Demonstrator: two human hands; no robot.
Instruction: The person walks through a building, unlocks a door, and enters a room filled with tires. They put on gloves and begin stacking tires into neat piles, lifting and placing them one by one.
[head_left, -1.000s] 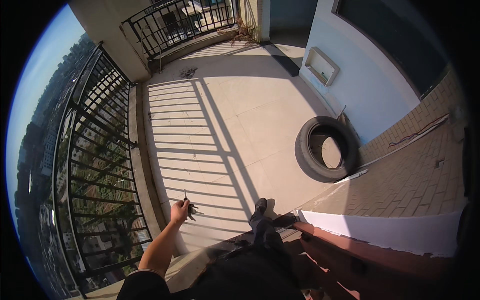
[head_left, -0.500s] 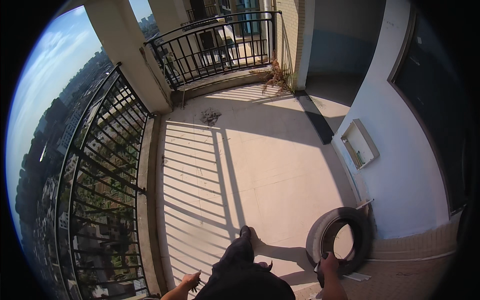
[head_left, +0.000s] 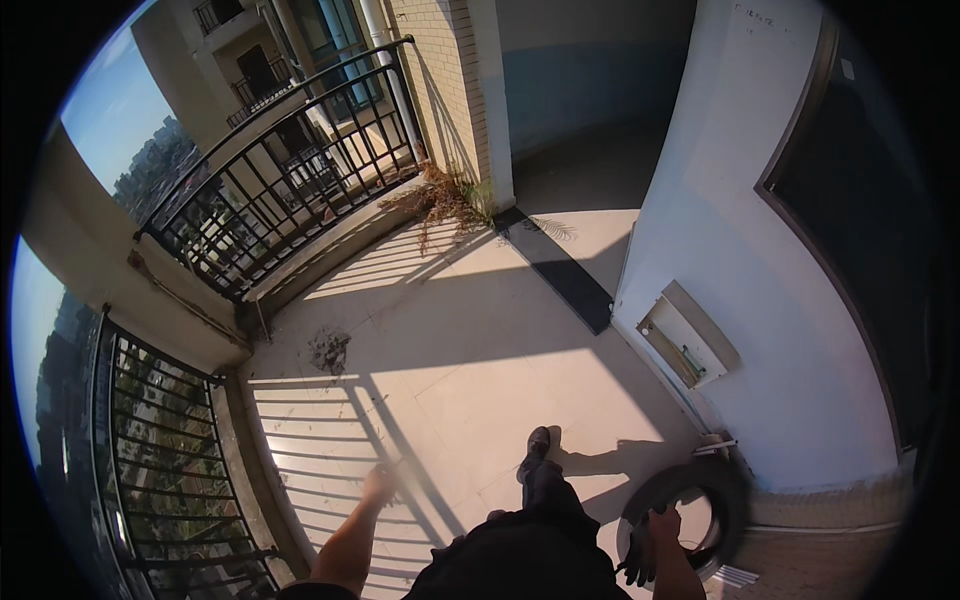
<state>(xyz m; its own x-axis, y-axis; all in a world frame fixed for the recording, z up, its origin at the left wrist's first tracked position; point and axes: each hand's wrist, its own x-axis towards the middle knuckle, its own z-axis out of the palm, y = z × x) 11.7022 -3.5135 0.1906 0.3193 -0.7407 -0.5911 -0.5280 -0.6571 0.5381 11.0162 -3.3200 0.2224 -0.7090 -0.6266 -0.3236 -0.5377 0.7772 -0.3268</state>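
Observation:
My left hand is held out over the sunlit floor, smeared by motion, so its fingers cannot be made out. Down at the right, my right hand is closed on a black glove, whose finger-like ends hang below it. In this view that hand overlaps a black tyre standing near the white wall. Whether the hand touches the tyre cannot be told. One dark shoe of mine is stepped forward on the tiles.
Black railings run along the left and far sides. A dry plant grows at the far corner, beside a dark threshold strip at a doorway. Debris lies on the floor. An open box is set on the white wall.
The view has turned right and moved forward. My left hand has swung forward and up from beside my body. My right hand stays low by the tyre, still holding the glove.

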